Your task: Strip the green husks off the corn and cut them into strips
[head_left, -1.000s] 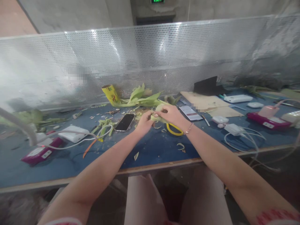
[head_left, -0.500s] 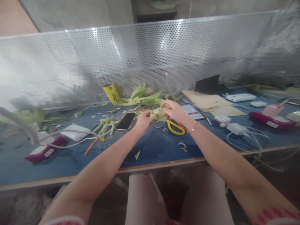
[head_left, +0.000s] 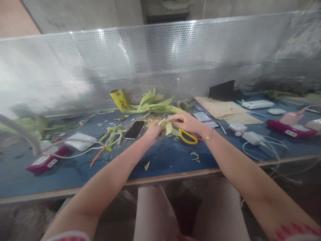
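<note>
The blue worktop (head_left: 163,160) stretches across the view, backed by a perforated metal screen (head_left: 175,60). A heap of green husk leaves (head_left: 155,104) lies at the back, a black phone (head_left: 134,130) to the left, yellow-handled scissors (head_left: 187,136) just right of the hands. Between the hands sits a small piece of corn husk (head_left: 168,127), its long axis running roughly left to right. The left hand (head_left: 153,130) is closed on its left end; the right hand (head_left: 184,121) pinches a leaf from above at the right end, fingers curled.
</note>
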A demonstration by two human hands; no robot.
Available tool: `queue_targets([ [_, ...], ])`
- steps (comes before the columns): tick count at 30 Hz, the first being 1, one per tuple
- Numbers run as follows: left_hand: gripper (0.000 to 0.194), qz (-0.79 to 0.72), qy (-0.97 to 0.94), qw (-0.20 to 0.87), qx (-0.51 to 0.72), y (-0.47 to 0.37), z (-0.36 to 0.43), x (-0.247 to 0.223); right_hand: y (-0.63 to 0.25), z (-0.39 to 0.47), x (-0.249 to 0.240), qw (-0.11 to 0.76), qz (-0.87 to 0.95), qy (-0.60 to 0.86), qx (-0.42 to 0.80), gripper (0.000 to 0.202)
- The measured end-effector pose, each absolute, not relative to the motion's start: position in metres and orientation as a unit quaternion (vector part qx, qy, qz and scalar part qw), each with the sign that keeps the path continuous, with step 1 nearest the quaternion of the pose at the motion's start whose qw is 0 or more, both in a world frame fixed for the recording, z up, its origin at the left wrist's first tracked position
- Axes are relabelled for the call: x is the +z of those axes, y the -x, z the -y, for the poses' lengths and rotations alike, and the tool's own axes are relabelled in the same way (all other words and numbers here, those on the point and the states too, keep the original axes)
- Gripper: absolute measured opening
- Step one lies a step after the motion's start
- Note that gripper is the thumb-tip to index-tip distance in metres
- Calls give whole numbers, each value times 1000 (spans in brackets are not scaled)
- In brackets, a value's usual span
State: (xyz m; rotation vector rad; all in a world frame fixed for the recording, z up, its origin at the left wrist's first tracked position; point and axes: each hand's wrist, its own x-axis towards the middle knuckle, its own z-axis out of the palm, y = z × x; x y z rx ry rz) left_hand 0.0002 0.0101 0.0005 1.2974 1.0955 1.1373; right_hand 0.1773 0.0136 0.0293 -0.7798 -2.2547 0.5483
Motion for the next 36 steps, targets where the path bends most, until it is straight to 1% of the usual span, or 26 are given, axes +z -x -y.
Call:
queue_targets([
  [4, 23, -460, -562, 514, 457, -2, -5, 5, -176, -21, 27, 344, 861, 337, 165, 25],
  [7, 25, -455, -591, 493, 448, -2, -5, 6, -174, -24, 26, 343, 860, 356, 130, 29],
  [13, 18, -437, -628, 469, 441, 1, -10, 0, -174, -20, 27, 359, 872, 314, 109, 33],
  [17, 14, -415, -672, 448, 420, 2, -12, -3, -176, -21, 24, 332, 895, 283, 92, 31],
  [23, 22, -429, -700, 407, 400, 1, -7, -2, -176, -33, 16, 308, 897, 303, 96, 36],
  [26, 37, -436, -709, 376, 408, -1, -5, -1, -174, -34, 13, 292, 899, 315, 86, 34],
  [28, 44, -435, -691, 387, 428, -2, -5, -3, -173, -31, 13, 288, 906, 296, 95, 36],
  [32, 44, -421, -643, 430, 473, -3, -7, -7, -170, -22, 17, 287, 912, 262, 130, 35],
  [34, 41, -417, -636, 435, 482, -3, -9, -8, -169, -21, 18, 295, 899, 286, 153, 32],
  [36, 35, -418, -627, 437, 491, -2, -11, -8, -169, -22, 18, 335, 861, 338, 181, 29],
])
